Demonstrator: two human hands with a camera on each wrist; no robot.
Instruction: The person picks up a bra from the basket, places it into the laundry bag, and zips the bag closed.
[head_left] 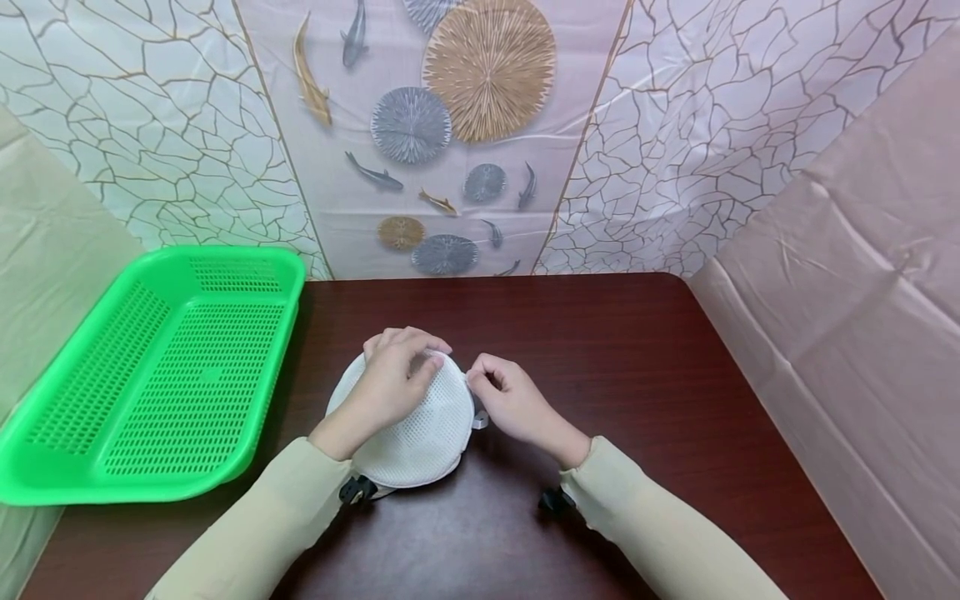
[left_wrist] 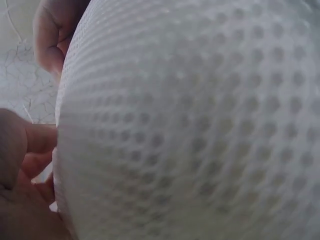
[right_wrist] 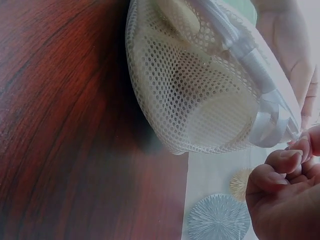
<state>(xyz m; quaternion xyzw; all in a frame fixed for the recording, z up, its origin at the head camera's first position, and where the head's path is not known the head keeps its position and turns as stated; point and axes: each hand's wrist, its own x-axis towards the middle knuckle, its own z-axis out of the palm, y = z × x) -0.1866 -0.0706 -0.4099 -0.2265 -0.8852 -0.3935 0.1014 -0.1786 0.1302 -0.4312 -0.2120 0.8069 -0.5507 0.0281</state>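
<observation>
A round white mesh laundry bag [head_left: 420, 450] stands puffed out on the table, its lid side facing up. My left hand [head_left: 393, 379] grips its far rim, with the thumb over the mesh top. At the bag's right edge, my right hand [head_left: 513, 404] pinches the rim seam between thumb and curled fingers; the bit inside the pinch is hidden. In the right wrist view, a white zipper band [right_wrist: 242, 47] runs round the side, and a white ribbon loop [right_wrist: 270, 125] hangs near the right fingertips. Pale cream rounded things [right_wrist: 220, 117] show through the mesh.
A large green plastic basket [head_left: 281, 367] with slotted sides stands at the left of the dark red-brown table [head_left: 637, 358]. A patterned cloth backdrop [head_left: 480, 233] rises behind the table. Beige cloth [head_left: 847, 333] borders the right side.
</observation>
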